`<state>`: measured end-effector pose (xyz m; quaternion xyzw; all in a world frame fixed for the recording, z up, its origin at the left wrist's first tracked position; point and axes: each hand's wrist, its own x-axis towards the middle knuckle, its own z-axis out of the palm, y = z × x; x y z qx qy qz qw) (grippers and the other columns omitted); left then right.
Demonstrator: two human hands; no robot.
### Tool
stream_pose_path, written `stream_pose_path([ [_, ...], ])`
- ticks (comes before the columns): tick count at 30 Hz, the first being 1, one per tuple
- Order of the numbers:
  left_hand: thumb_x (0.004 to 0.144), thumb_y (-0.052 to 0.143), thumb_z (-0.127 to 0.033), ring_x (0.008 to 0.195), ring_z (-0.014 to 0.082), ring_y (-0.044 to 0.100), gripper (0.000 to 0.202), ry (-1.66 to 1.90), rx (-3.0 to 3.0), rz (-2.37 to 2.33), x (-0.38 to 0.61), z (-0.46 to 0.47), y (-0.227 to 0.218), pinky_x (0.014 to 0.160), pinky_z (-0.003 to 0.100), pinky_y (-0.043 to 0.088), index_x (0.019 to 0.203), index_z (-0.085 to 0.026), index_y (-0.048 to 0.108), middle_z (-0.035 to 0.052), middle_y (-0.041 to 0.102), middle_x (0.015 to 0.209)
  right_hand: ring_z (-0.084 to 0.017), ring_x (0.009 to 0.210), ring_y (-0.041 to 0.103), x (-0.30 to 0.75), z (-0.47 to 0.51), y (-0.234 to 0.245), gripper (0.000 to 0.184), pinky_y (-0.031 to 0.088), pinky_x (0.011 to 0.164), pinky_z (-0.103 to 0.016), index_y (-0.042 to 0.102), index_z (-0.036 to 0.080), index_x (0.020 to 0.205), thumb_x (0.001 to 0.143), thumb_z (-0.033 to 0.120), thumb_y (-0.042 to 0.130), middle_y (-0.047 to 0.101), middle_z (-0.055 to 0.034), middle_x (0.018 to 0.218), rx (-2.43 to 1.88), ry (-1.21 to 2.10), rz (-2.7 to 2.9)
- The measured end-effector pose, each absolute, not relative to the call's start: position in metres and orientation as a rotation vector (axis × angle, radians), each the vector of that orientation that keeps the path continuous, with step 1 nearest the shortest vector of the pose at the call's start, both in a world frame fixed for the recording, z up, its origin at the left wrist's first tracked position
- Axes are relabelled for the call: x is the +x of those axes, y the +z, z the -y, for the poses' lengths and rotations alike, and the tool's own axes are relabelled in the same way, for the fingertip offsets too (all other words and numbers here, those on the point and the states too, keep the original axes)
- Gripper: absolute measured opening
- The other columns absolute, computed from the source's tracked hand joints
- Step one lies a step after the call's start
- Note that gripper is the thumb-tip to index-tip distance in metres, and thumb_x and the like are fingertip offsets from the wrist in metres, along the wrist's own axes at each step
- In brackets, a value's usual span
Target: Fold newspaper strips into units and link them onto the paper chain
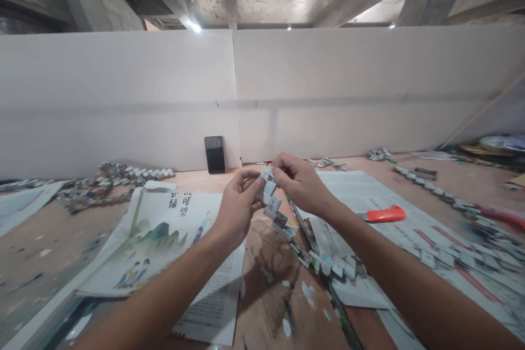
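Between my two hands is one end of a chain of folded paper links (272, 206), raised above the table. My left hand (241, 197) pinches the end links between thumb and fingers. My right hand (296, 178) is closed at the same end, its thumb and forefinger meeting the topmost link; the exact fold under the fingertips is hidden. From there the chain hangs down to the right, passing under my right forearm. Beneath my hands a clear set square (273, 279) lies flat on the paint-spotted table.
Printed newspaper sheets (164, 251) lie left and right. A red-handled utility knife (385, 214) rests on the right-hand sheets. A phone (215, 155) leans against the white partition (328, 82). More paper chains (135, 173) are piled at left, and another chain (435, 190) runs along the right.
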<state>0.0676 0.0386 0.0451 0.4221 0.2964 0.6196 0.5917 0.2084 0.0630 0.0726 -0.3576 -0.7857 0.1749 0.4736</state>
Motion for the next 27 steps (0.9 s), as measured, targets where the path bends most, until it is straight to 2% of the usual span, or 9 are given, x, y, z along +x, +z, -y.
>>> stream_pose_path([
  [7, 0.069, 0.075, -0.026, 0.044, 0.0024, 0.045, 0.022, 1.361, 0.851, -0.713, 0.0653, -0.0384, 0.0477, 0.050, 0.016, 0.043, 0.080, -0.016, 0.059, -0.0053, 0.053, 0.060, -0.011, 0.063, 0.041, 0.2102, -0.0653, 0.0699, 0.019, 0.031, 0.059, -0.026, 0.036, 0.020, 0.063, 0.079, 0.015, 0.044, 0.045, 0.0013, 0.069, -0.806, 0.437, 1.988],
  [13, 0.070, 0.074, -0.027, 0.042, 0.0021, 0.043, 0.021, 1.330, 0.834, -0.686, 0.0643, -0.0394, 0.0465, 0.052, 0.016, 0.044, 0.080, -0.016, 0.059, -0.0072, 0.048, 0.053, -0.012, 0.062, 0.040, 0.2101, -0.0651, 0.0689, 0.018, 0.031, 0.057, -0.027, 0.036, 0.020, 0.062, 0.077, 0.012, 0.044, 0.043, 0.0013, 0.069, -0.813, 0.453, 2.004],
  [16, 0.069, 0.075, -0.028, 0.046, 0.0030, 0.048, 0.024, 1.359, 0.863, -0.692, 0.0649, -0.0398, 0.0453, 0.052, 0.016, 0.044, 0.082, -0.016, 0.058, -0.0057, 0.053, 0.058, -0.011, 0.062, 0.040, 0.2093, -0.0651, 0.0688, 0.020, 0.030, 0.057, -0.026, 0.034, 0.020, 0.062, 0.077, 0.012, 0.044, 0.043, 0.0014, 0.069, -0.819, 0.452, 1.985],
  [19, 0.069, 0.075, -0.030, 0.058, 0.0068, 0.059, 0.028, 1.425, 0.944, -0.700, 0.0662, -0.0389, 0.0442, 0.055, 0.017, 0.047, 0.085, -0.016, 0.058, -0.0015, 0.062, 0.071, -0.012, 0.063, 0.042, 0.2085, -0.0658, 0.0687, 0.019, 0.031, 0.058, -0.026, 0.035, 0.020, 0.062, 0.078, 0.012, 0.044, 0.045, 0.0009, 0.071, -0.808, 0.448, 1.946],
  [22, 0.069, 0.076, -0.028, 0.068, 0.0099, 0.063, 0.030, 1.466, 1.045, -0.684, 0.0674, -0.0367, 0.0439, 0.059, 0.019, 0.051, 0.091, -0.019, 0.057, -0.0003, 0.067, 0.080, -0.012, 0.064, 0.043, 0.2078, -0.0658, 0.0684, 0.018, 0.032, 0.059, -0.027, 0.038, 0.020, 0.064, 0.079, 0.012, 0.044, 0.047, 0.0006, 0.072, -0.786, 0.461, 1.882],
  [27, 0.071, 0.075, -0.028, 0.065, 0.0089, 0.063, 0.028, 1.501, 1.067, -0.671, 0.0681, -0.0343, 0.0457, 0.058, 0.018, 0.051, 0.089, -0.018, 0.057, -0.0003, 0.068, 0.080, -0.013, 0.068, 0.046, 0.2085, -0.0655, 0.0684, 0.019, 0.035, 0.063, -0.027, 0.038, 0.020, 0.064, 0.082, 0.014, 0.044, 0.048, 0.0000, 0.074, -0.702, 0.523, 1.845],
])
